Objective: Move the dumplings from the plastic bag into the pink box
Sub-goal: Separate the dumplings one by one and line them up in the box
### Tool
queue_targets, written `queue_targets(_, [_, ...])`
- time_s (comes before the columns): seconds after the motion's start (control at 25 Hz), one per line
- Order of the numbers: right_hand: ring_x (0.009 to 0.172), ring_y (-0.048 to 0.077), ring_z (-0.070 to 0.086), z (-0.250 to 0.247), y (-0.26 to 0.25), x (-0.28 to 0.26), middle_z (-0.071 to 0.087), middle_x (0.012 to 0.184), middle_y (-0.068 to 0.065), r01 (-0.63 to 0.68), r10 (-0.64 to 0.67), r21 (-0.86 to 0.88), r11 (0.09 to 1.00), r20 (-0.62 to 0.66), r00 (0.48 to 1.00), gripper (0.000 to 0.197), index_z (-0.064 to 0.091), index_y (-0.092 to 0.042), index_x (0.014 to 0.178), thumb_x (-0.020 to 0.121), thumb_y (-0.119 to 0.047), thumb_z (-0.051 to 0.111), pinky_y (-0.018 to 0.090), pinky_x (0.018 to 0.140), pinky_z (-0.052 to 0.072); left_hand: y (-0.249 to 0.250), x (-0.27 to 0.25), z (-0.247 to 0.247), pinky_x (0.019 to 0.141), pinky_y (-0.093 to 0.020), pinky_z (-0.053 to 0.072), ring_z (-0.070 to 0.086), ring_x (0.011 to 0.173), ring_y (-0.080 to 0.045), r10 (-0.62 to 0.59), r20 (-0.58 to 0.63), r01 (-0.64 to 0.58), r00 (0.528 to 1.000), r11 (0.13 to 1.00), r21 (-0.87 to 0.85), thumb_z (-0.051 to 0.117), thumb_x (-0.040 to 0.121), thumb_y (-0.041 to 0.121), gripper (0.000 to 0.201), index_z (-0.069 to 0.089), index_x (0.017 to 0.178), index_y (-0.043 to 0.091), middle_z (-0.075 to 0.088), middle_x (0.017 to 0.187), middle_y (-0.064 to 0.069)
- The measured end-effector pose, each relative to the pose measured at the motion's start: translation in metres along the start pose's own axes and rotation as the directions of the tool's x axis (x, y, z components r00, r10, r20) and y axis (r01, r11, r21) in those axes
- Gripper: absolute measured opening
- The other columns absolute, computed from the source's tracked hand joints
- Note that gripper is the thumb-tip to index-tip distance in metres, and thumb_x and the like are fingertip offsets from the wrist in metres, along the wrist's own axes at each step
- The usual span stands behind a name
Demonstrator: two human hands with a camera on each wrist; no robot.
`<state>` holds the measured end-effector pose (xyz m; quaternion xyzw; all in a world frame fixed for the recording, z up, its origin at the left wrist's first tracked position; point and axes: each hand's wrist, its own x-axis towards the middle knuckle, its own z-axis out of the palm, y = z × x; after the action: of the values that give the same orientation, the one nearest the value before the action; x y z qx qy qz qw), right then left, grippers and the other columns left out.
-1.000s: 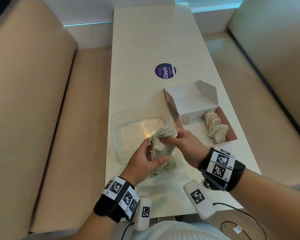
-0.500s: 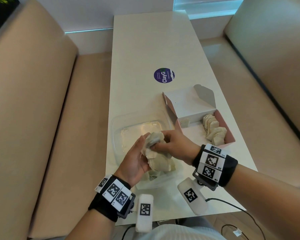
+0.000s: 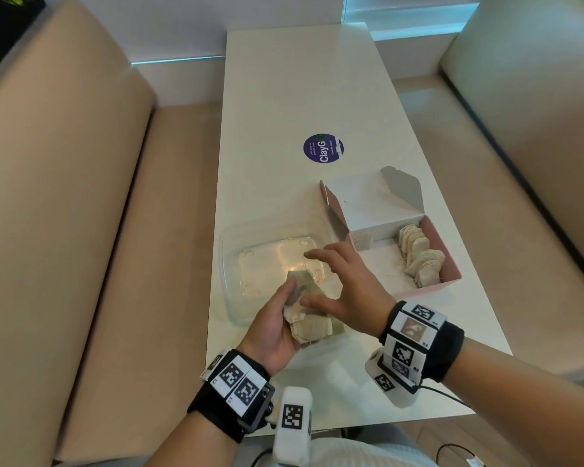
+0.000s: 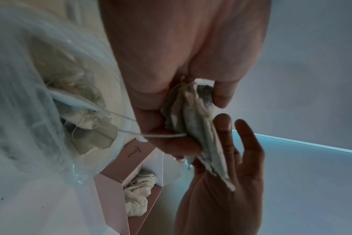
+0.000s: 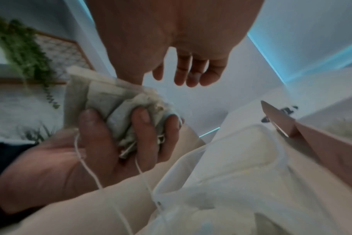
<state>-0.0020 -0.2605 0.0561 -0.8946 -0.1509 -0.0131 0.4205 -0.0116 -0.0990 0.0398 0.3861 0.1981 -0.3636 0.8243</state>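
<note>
My left hand (image 3: 292, 294) grips a bundle of flat beige dumplings (image 3: 309, 323) with thin strings, held above the table's near end. In the left wrist view the left hand's thumb and fingers (image 4: 221, 98) curl round the dumplings (image 4: 193, 120). My right hand (image 3: 338, 281) is beside the bundle with straight, spread fingers and holds nothing; its thumb lies against the bundle. The right wrist view shows the right hand's bare fingertips (image 5: 191, 77) above the bundle (image 5: 110, 101). The pink box (image 3: 450, 281) stands open to the right, with a row of dumplings (image 3: 418, 261) along its right wall. The clear plastic bag (image 4: 50, 101) lies crumpled under my hands, with more dumplings inside.
A clear plastic tray (image 3: 231, 264) sits just beyond my hands. The box's white lid (image 3: 375, 200) stands raised behind the box. A round purple sticker (image 3: 323, 148) is on the white table (image 3: 300, 79). Beige benches flank both sides.
The bundle has come down and closer to me in my left hand. My right hand has let go of it and spread its fingers.
</note>
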Motion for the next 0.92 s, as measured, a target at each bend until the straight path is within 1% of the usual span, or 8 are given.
queue_targets(0.16, [0.089, 0.021, 0.050, -0.002, -0.001, 0.002, 0.054, 0.104, 0.004, 0.163, -0.149, -0.222, 0.961, 0.079, 0.986, 0.043, 0.058, -0.026, 0.118, 0.077, -0.040, 0.064, 0.036, 0.075, 0.050, 0.001, -0.005, 0.000, 0.054, -0.031, 0.048, 0.062, 0.076, -0.020, 0.020, 0.091, -0.030, 0.996, 0.994, 0.102, 0.048, 0.092, 0.051, 0.041, 0.062, 0.112, 0.018, 0.065, 0.094, -0.005])
queue_targets(0.24, [0.091, 0.022, 0.048, -0.001, 0.000, 0.003, 0.052, 0.112, 0.006, 0.183, -0.154, -0.265, 0.947, 0.125, 0.980, 0.049, 0.054, -0.032, 0.125, 0.077, -0.028, 0.067, 0.033, 0.079, 0.047, -0.001, -0.008, 0.000, 0.056, -0.027, 0.049, 0.062, 0.075, -0.015, 0.063, 0.154, -0.091, 0.986, 0.979, 0.183, 0.059, 0.085, 0.027, 0.029, 0.059, 0.113, 0.019, 0.065, 0.092, -0.001])
queue_targets(0.36, [0.100, 0.026, 0.050, 0.001, 0.000, -0.001, 0.050, 0.124, 0.009, 0.167, -0.135, -0.240, 0.956, 0.147, 0.980, 0.048, 0.059, -0.033, 0.120, 0.076, -0.019, 0.067, 0.034, 0.085, 0.045, -0.007, -0.008, -0.004, 0.057, -0.026, 0.049, 0.063, 0.076, -0.013, 0.093, 0.171, -0.138, 0.981, 0.952, 0.273, 0.062, 0.075, 0.005, 0.046, 0.053, 0.117, 0.020, 0.065, 0.089, -0.001])
queue_targets(0.44, [0.098, 0.021, 0.051, 0.002, 0.003, -0.003, 0.050, 0.121, 0.007, 0.111, -0.098, -0.149, 0.983, 0.097, 0.990, 0.032, 0.066, -0.028, 0.110, 0.078, -0.023, 0.066, 0.028, 0.085, 0.045, -0.008, -0.008, -0.005, 0.055, -0.027, 0.048, 0.064, 0.078, -0.017, 0.108, 0.150, -0.147, 0.983, 0.949, 0.279, 0.063, 0.074, 0.005, 0.048, 0.054, 0.119, 0.020, 0.065, 0.091, -0.004])
queue_targets(0.56, [0.089, 0.009, 0.051, 0.000, 0.008, -0.003, 0.052, 0.108, 0.001, -0.030, 0.030, 0.078, 0.997, 0.011, 0.999, 0.025, 0.070, -0.022, 0.102, 0.080, -0.034, 0.064, 0.010, 0.080, 0.038, -0.007, -0.008, -0.005, 0.056, -0.030, 0.049, 0.064, 0.082, -0.024, 0.126, 0.123, -0.153, 0.984, 0.956, 0.250, 0.063, 0.075, 0.007, 0.047, 0.056, 0.120, 0.017, 0.065, 0.094, -0.009])
queue_targets(0.64, [0.083, 0.006, 0.053, -0.004, 0.009, -0.002, 0.055, 0.094, 0.001, -0.152, 0.154, 0.224, 0.963, 0.013, 0.988, 0.014, 0.070, -0.023, 0.095, 0.082, -0.028, 0.067, 0.014, 0.077, 0.043, -0.007, -0.006, -0.006, 0.055, -0.030, 0.048, 0.063, 0.080, -0.026, 0.121, 0.103, -0.142, 0.987, 0.962, 0.235, 0.063, 0.074, 0.007, 0.045, 0.057, 0.119, 0.014, 0.065, 0.093, -0.012])
queue_targets(0.72, [0.072, 0.009, 0.056, -0.008, 0.007, -0.001, 0.059, 0.081, -0.002, -0.304, 0.308, 0.389, 0.870, 0.052, 0.950, 0.003, 0.069, -0.021, 0.085, 0.082, -0.020, 0.069, 0.026, 0.068, 0.049, -0.008, -0.004, -0.006, 0.053, -0.029, 0.048, 0.062, 0.079, -0.028, 0.119, 0.077, -0.134, 0.990, 0.964, 0.232, 0.063, 0.074, 0.008, 0.045, 0.057, 0.118, 0.012, 0.065, 0.093, -0.014])
queue_targets(0.92, [0.060, 0.016, 0.052, -0.018, 0.003, -0.001, 0.060, 0.068, 0.006, -0.419, 0.486, 0.646, 0.638, 0.083, 0.870, 0.008, 0.064, -0.010, 0.077, 0.080, -0.013, 0.070, 0.028, 0.051, 0.041, -0.007, -0.001, -0.009, 0.049, -0.025, 0.050, 0.067, 0.072, -0.023, 0.143, 0.033, -0.146, 0.989, 0.965, 0.216, 0.058, 0.085, -0.002, 0.030, 0.055, 0.114, 0.006, 0.067, 0.090, -0.015])
